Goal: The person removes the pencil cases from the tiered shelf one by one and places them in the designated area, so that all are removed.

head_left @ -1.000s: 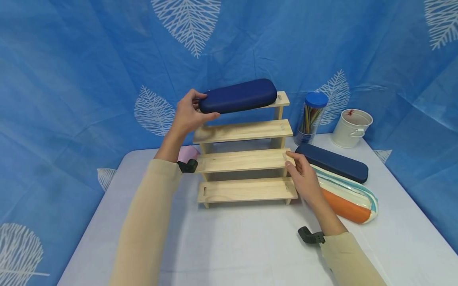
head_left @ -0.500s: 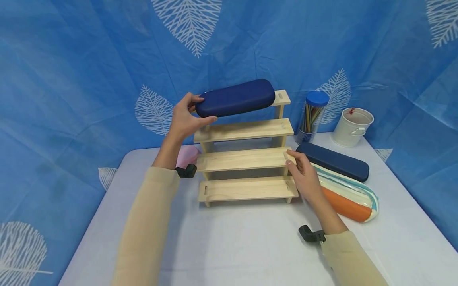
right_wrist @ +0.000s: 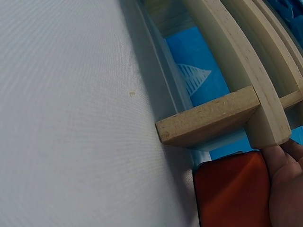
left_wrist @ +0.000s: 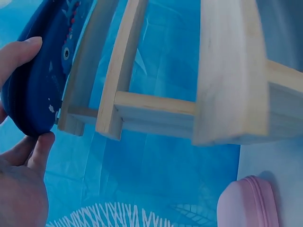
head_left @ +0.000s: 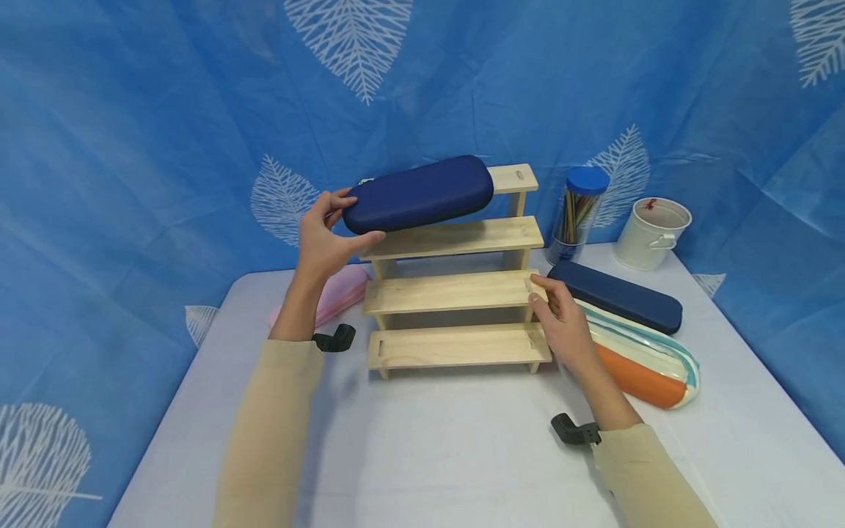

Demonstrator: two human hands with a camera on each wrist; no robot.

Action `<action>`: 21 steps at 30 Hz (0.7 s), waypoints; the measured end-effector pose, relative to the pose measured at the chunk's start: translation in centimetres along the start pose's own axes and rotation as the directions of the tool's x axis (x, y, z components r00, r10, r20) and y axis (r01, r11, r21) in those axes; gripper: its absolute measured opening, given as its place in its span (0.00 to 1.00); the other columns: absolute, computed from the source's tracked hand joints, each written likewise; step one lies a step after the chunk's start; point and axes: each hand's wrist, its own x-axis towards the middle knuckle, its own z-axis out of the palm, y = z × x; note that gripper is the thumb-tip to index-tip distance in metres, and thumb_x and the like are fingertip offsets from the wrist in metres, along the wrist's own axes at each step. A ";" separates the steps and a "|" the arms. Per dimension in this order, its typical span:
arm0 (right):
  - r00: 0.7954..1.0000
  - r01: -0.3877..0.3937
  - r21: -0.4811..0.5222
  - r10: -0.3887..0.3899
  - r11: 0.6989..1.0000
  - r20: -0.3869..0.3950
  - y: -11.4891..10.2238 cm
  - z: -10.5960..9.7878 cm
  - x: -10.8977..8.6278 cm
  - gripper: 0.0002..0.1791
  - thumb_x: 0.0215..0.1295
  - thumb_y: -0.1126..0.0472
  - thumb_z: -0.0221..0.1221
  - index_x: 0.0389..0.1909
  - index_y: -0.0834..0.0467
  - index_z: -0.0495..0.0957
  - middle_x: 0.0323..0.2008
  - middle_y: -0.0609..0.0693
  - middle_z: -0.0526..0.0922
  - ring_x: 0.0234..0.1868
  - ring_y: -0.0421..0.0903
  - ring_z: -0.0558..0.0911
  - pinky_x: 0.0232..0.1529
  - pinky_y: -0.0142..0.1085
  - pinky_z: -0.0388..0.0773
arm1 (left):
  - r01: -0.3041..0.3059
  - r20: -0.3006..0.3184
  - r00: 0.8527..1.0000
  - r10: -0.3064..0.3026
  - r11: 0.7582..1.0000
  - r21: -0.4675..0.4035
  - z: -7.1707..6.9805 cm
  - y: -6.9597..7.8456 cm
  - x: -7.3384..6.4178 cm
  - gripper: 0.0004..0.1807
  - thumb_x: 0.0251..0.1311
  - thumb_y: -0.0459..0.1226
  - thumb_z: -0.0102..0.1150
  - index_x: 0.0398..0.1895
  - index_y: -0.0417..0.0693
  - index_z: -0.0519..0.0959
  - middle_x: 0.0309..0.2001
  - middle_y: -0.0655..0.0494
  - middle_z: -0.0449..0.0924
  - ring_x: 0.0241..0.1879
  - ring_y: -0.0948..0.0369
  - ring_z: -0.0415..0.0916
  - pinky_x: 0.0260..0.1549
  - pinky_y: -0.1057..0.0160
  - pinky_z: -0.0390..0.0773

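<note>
My left hand (head_left: pixel 323 238) grips the left end of a dark blue hard pencil case (head_left: pixel 419 194), thumb below and fingers above. The case slants, right end higher, in front of the top board of a four-tier wooden shelf rack (head_left: pixel 452 293). In the left wrist view, a printed sea creature with red dots shows on the side of the case (left_wrist: pixel 35 90) facing the rack. My right hand (head_left: pixel 564 323) pinches the right end of the rack's second board from the bottom. In the right wrist view its fingers (right_wrist: pixel 279 161) touch that board's end.
Right of the rack lie a navy case (head_left: pixel 617 297) and an orange, white and teal pouch (head_left: pixel 643 374). Behind them stand a blue-lidded tube of pencils (head_left: pixel 573 216) and a white bucket (head_left: pixel 650 246). A pink case (head_left: pixel 343 293) lies left, partly behind my left arm.
My left hand has brought the blue pencil case left and down, towards me, uncovering more of the top board's right end. The right hand stays on the rack.
</note>
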 end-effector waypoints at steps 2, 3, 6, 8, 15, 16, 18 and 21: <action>1.000 0.000 -0.006 0.000 1.000 -0.007 -0.1 0.0 0.0 0.24 0.75 0.54 0.48 0.67 0.59 0.64 0.68 0.57 0.63 0.69 0.55 0.61 0.64 0.51 0.59 | -0.001 0.000 1.000 0.001 1.000 -0.011 -0.4 0.7 -0.8 0.28 0.42 0.29 0.76 0.48 0.32 0.73 0.63 0.44 0.68 0.62 0.56 0.68 0.59 0.63 0.66; 1.000 -0.001 -0.008 0.001 1.000 -0.010 -0.1 0.0 0.0 0.24 0.75 0.54 0.48 0.67 0.59 0.64 0.68 0.57 0.63 0.68 0.55 0.61 0.64 0.51 0.59 | -0.002 0.000 1.000 0.002 1.000 -0.014 -0.5 0.8 -1.1 0.28 0.43 0.29 0.76 0.48 0.32 0.73 0.63 0.44 0.67 0.62 0.56 0.68 0.59 0.62 0.66; 1.000 -0.005 -0.011 0.005 1.000 -0.015 -0.1 0.0 0.1 0.24 0.75 0.54 0.48 0.67 0.59 0.64 0.68 0.57 0.63 0.68 0.55 0.62 0.64 0.51 0.59 | 0.018 -0.009 1.000 -0.018 1.000 -0.022 -1.0 0.6 -1.9 0.28 0.43 0.30 0.76 0.49 0.33 0.73 0.64 0.45 0.67 0.62 0.56 0.68 0.58 0.62 0.68; 1.000 -0.005 -0.012 0.004 1.000 -0.015 -0.1 0.1 0.1 0.24 0.75 0.54 0.48 0.67 0.59 0.64 0.68 0.57 0.63 0.69 0.55 0.61 0.64 0.51 0.59 | 0.022 -0.018 1.000 -0.022 0.999 -0.029 -1.4 0.3 -2.4 0.29 0.43 0.29 0.75 0.50 0.32 0.73 0.64 0.45 0.66 0.62 0.56 0.68 0.57 0.61 0.69; 1.000 0.003 -0.014 -0.003 1.000 -0.013 0.1 0.3 0.2 0.24 0.75 0.54 0.48 0.67 0.60 0.64 0.68 0.58 0.63 0.68 0.55 0.62 0.64 0.51 0.59 | 0.019 -0.059 0.998 -0.022 0.999 -0.046 -2.7 -0.9 -4.2 0.29 0.43 0.28 0.75 0.49 0.31 0.72 0.65 0.42 0.65 0.62 0.54 0.68 0.58 0.61 0.68; 1.000 0.003 -0.013 -0.004 1.000 -0.013 0.1 0.3 0.2 0.24 0.75 0.54 0.48 0.67 0.60 0.64 0.68 0.58 0.63 0.68 0.55 0.62 0.64 0.51 0.59 | 0.018 -0.065 0.998 -0.021 0.999 -0.051 -2.9 -1.0 -4.5 0.28 0.43 0.28 0.75 0.48 0.31 0.72 0.65 0.42 0.66 0.62 0.54 0.68 0.58 0.60 0.68; 1.000 0.006 -0.016 -0.006 1.000 -0.016 0.1 0.3 0.2 0.24 0.75 0.54 0.49 0.67 0.60 0.64 0.68 0.58 0.63 0.68 0.54 0.62 0.64 0.51 0.60 | 0.020 -0.081 0.996 -0.024 0.998 -0.053 -3.3 -1.2 -5.1 0.28 0.42 0.28 0.75 0.48 0.32 0.72 0.65 0.42 0.66 0.62 0.55 0.68 0.59 0.61 0.67; 1.000 0.005 -0.012 -0.006 1.000 -0.017 -0.1 0.4 0.2 0.24 0.75 0.54 0.49 0.67 0.60 0.65 0.68 0.58 0.63 0.68 0.55 0.62 0.64 0.51 0.60 | 0.006 -0.102 0.995 -0.012 0.998 -0.065 -3.8 -1.6 -6.0 0.28 0.42 0.27 0.74 0.48 0.31 0.72 0.64 0.41 0.66 0.63 0.54 0.67 0.59 0.60 0.66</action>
